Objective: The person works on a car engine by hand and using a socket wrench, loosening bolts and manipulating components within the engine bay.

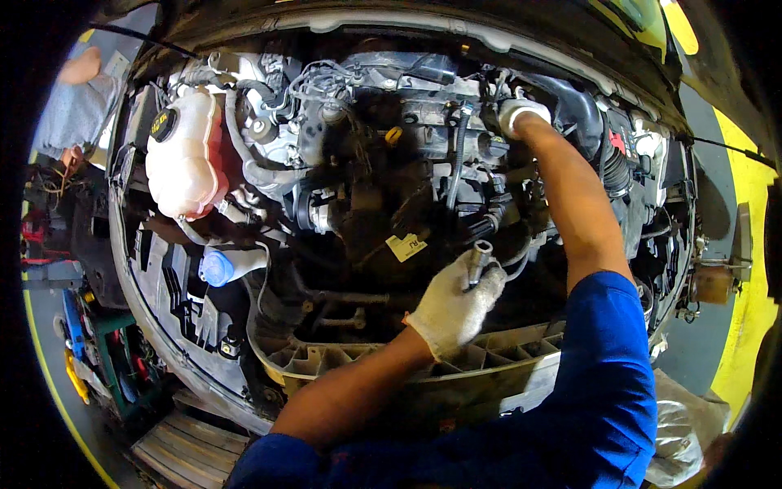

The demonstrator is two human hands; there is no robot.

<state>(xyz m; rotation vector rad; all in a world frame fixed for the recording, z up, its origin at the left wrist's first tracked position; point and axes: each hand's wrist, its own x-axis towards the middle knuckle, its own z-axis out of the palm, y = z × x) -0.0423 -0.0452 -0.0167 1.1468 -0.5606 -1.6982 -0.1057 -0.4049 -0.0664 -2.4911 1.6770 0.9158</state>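
The engine is lying exposed; above its middle, the right hand is reaching deep among hoses, its grip hidden. Below the engine, the left hand is clenching a socket tool, which could slip into the bay if that fist is loosening.

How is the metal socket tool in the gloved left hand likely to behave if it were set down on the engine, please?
The socket tool looks like rigid metal, so probably stiff and heavy for its size. Its round barrel seems apt to roll off uneven engine parts. The left hand wears a knit glove, which likely helps the grip if the tool is oily.
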